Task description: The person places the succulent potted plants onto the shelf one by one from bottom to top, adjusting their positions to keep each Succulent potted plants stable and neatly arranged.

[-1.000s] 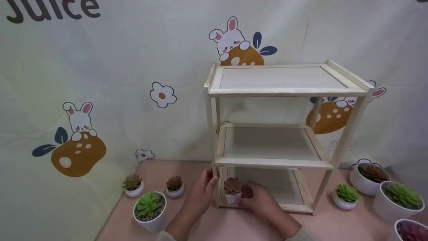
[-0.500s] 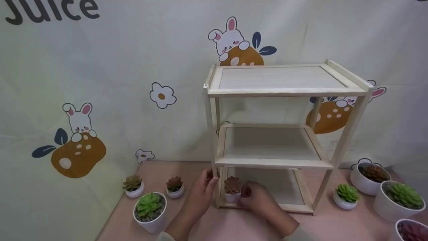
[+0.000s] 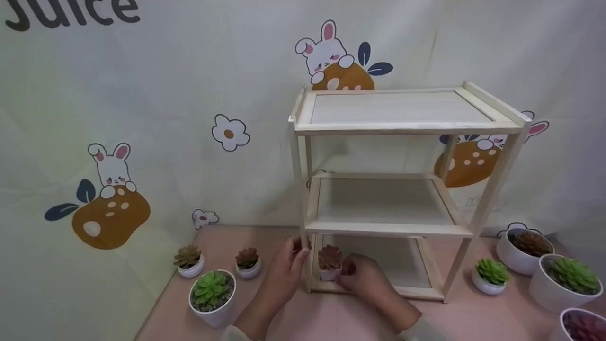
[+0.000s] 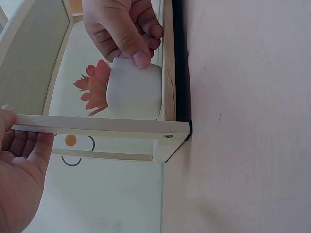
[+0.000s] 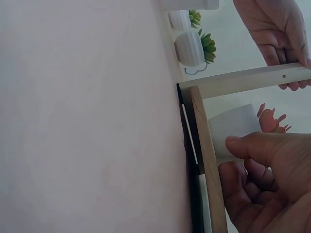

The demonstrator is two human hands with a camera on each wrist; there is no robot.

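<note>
Presently, the right hand (image 3: 368, 277) holds a small white pot (image 4: 135, 90), with the thumb laid on the pot's face and the fingers curled at its side. The left hand (image 3: 283, 267) grips the front left post (image 3: 297, 180) of a wooden rack (image 3: 393, 230), thumb and fingers on either side of the wood.

The pot stands upright, or nearly so, at the front left corner of the lowest shelf (image 3: 400, 260), just behind the front rail (image 4: 168, 63) (whether its base bears fully on the board cannot be told). It carries a reddish succulent (image 3: 330, 257).

Left of the rack, two small potted succulents, one olive-brown (image 3: 188, 259) and one reddish-brown (image 3: 247, 259), stand apart, with a larger green succulent (image 3: 211, 291) in a white pot nearer the person. To the right are a small bright-green plant (image 3: 491, 274), a dark brown one (image 3: 529, 244), a larger green one (image 3: 570, 277) and a reddish one (image 3: 586, 327) cut off by the picture's edge.

All stand on a pink tabletop (image 3: 322, 324). Behind, a pale backdrop (image 3: 180, 85) bears rabbits, flowers and the word "Juice".
</note>
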